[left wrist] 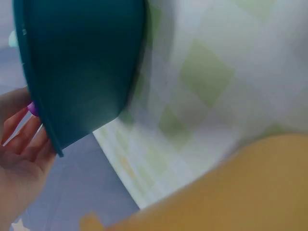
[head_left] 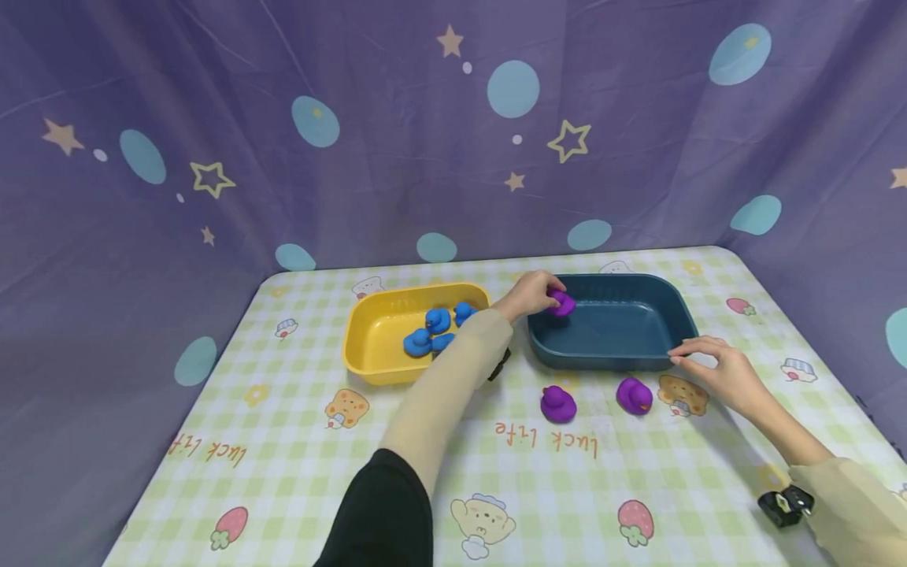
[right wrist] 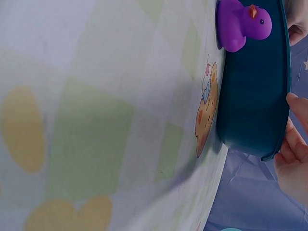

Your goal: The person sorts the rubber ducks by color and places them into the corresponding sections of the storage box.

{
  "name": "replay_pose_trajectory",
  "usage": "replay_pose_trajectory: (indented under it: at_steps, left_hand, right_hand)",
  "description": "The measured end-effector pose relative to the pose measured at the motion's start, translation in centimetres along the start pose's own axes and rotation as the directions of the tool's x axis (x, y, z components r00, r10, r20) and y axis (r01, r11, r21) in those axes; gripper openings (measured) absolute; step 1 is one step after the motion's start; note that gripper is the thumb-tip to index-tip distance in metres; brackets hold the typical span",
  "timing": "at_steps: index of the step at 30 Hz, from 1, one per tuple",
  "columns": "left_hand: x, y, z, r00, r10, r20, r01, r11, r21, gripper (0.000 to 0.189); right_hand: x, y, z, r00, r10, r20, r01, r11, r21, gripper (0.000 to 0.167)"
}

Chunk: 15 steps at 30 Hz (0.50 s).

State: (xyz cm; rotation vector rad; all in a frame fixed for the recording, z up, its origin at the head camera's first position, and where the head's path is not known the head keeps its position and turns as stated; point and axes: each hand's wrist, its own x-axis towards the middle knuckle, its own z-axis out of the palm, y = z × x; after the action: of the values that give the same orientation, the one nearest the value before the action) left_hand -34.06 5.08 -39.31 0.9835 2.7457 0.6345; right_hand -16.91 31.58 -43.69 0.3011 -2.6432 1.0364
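My left hand (head_left: pixel 527 295) pinches a purple rubber duck (head_left: pixel 563 304) just inside the left end of a dark teal basin (head_left: pixel 616 364). In the left wrist view the basin wall (left wrist: pixel 77 72) hides most of that duck; only a purple bit shows between the fingers. At the basin's front right corner, my right hand (head_left: pixel 726 378) pinches the rim between thumb and fingers, as the right wrist view also shows. Two more purple ducks, one (head_left: pixel 558 405) left and one (head_left: pixel 634 396) right, sit on the table in front of the basin.
Left of the teal basin stands a yellow basin (head_left: pixel 368 374) with several blue ducks (head_left: pixel 437 319) in it. My left forearm crosses over its right side and hides part of it. A patterned cloth (head_left: pixel 298 472) covers the table, and a purple curtain (head_left: pixel 397 157) hangs behind.
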Motion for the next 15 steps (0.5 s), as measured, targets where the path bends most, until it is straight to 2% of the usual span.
replay_pose_trajectory:
  at_steps: [5,7,9,11,14,15]
  left_hand:
    - [0.0,0.1,0.3,1.000,-0.019,0.001,0.019,1.000,-0.010,0.028]
    - [0.2,0.1,0.4,1.000,-0.022,-0.003,0.022,1.000,0.015,0.027]
    - [3.5,-3.3,3.3,1.000,0.017,-0.015,-0.016,1.000,0.026,0.028]
    - [7.9,-7.8,7.2,0.997,0.072,-0.027,-0.071,0.997,0.040,0.029]
    - [14.6,-14.3,13.2,0.992,0.122,-0.021,-0.120,0.990,0.077,0.032]
    - [15.1,-14.7,13.8,0.993,0.116,-0.012,-0.114,0.989,0.092,0.033]
  right_hand:
    - [0.0,-0.1,0.0,1.000,0.001,0.001,-0.001,1.000,0.008,0.014]
    - [0.0,-0.1,0.0,1.000,0.003,0.004,-0.003,1.000,0.016,0.014]
    - [0.1,-0.2,0.0,1.000,0.006,0.007,-0.006,1.000,0.023,0.014]
    - [0.1,-0.3,-0.1,1.000,0.005,0.007,-0.005,1.000,0.026,0.013]
    - [0.0,-0.2,-0.1,1.000,0.004,0.005,-0.005,1.000,0.021,0.013]
    - [0.0,-0.2,-0.1,1.000,0.003,0.004,-0.003,1.000,0.019,0.013]
